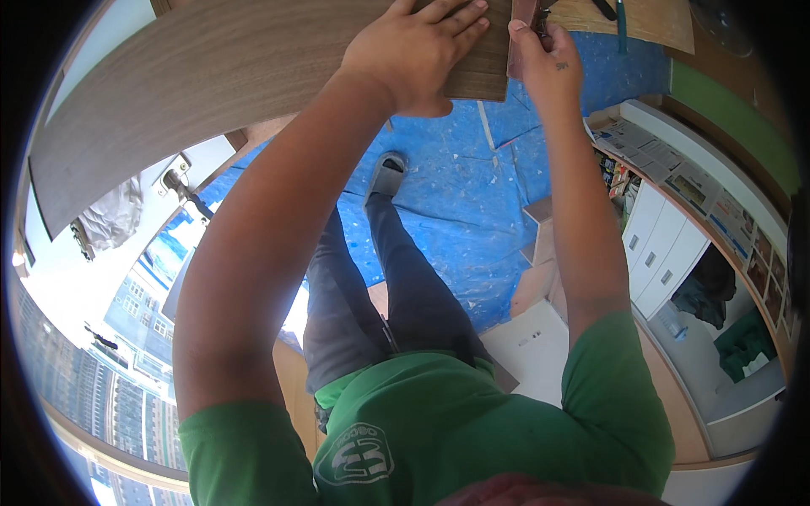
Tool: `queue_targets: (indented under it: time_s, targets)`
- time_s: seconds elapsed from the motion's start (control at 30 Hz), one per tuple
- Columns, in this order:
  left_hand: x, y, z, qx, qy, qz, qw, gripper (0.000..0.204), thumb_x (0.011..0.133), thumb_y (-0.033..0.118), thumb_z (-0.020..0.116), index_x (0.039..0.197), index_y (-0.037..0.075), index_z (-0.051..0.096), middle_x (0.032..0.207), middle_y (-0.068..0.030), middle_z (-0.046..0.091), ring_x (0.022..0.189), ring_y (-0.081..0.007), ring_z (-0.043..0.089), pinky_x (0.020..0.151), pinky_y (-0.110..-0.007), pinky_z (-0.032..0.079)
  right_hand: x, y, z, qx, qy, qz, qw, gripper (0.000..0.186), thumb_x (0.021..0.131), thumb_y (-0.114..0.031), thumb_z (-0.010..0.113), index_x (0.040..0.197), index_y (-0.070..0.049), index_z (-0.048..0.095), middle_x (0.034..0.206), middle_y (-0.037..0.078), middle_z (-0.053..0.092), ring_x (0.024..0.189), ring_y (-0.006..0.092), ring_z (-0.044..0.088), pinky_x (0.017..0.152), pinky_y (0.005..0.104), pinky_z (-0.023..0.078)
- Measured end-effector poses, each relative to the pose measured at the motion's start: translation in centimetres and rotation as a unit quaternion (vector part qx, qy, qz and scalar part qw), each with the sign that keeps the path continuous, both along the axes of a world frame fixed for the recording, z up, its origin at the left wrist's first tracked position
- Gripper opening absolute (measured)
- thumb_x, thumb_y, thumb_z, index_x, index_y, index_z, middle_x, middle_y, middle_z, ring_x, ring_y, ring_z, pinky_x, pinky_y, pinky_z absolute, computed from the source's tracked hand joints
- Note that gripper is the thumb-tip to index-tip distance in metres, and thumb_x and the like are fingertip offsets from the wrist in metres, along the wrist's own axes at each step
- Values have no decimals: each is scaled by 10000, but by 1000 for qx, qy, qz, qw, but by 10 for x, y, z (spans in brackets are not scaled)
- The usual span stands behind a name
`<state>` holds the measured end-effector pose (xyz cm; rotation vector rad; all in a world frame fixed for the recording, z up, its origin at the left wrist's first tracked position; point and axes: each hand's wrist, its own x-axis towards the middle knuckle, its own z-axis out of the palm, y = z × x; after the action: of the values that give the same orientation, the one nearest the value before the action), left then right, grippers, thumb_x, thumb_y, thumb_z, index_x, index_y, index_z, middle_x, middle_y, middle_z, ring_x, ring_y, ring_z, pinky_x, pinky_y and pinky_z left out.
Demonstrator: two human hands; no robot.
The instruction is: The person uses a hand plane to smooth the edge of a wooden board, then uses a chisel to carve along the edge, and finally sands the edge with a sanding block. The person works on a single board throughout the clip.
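Observation:
A long brown wood-grain board (228,63) spans the upper left of the head view. My left hand (409,55) lies flat on it near its right end, fingers stretched out and thumb at the near edge. Just beyond that end, my right hand (553,72) is closed on a thin reddish-brown flat piece (516,59), its thumb pressed on the top. The piece stands close beside the board's end; I cannot tell whether they touch. Its far part is cut off by the upper edge, and its exact kind does not show.
Blue sheeting (456,185) covers the floor, with a grey slipper (389,173) on my foot. A light wood surface (658,21) with a green-handled tool (622,29) is at upper right. White drawers (662,249) stand right, a white panel (531,350) lower right, windows (126,337) left.

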<state>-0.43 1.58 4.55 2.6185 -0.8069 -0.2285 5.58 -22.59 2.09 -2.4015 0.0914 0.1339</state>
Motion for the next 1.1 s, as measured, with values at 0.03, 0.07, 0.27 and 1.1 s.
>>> queue_targets:
  time_s: [0.03, 0.07, 0.27, 1.1]
  targets:
    - [0, 0, 0, 3, -5, 0, 1000, 994, 772, 495, 746, 1593, 49, 406, 1674, -102, 387, 1578, -258, 287, 1312, -532, 140, 6, 5, 0, -22, -8, 6, 1000, 521, 898, -419, 798, 1114, 43, 687, 943, 105, 738, 821, 171, 688, 734, 316, 539]
    - [0, 0, 0, 5, -10, 0, 1000, 992, 772, 498, 745, 1590, 47, 410, 1671, -101, 391, 1576, -258, 291, 1312, -531, 143, 10, 9, 2, -44, -16, 11, 999, 533, 904, -422, 798, 1125, 50, 686, 937, 104, 743, 814, 154, 692, 724, 297, 541]
    - [-1, -3, -6, 19, -13, 7, 1000, 988, 769, 511, 747, 1580, 44, 431, 1663, -99, 406, 1570, -255, 303, 1310, -524, 157, 7, 37, 18, -38, -32, 44, 998, 341, 939, -283, 741, 1059, 27, 667, 966, 202, 713, 904, 320, 692, 796, 416, 533]
    - [-2, -6, -18, 10, -35, 21, 999, 994, 767, 487, 756, 1597, 68, 405, 1690, -83, 366, 1587, -244, 270, 1316, -524, 130, -149, -39, 24, 147, 48, -116, 981, 393, 943, -274, 786, 1149, 31, 647, 926, 38, 687, 801, 87, 605, 723, 262, 497]
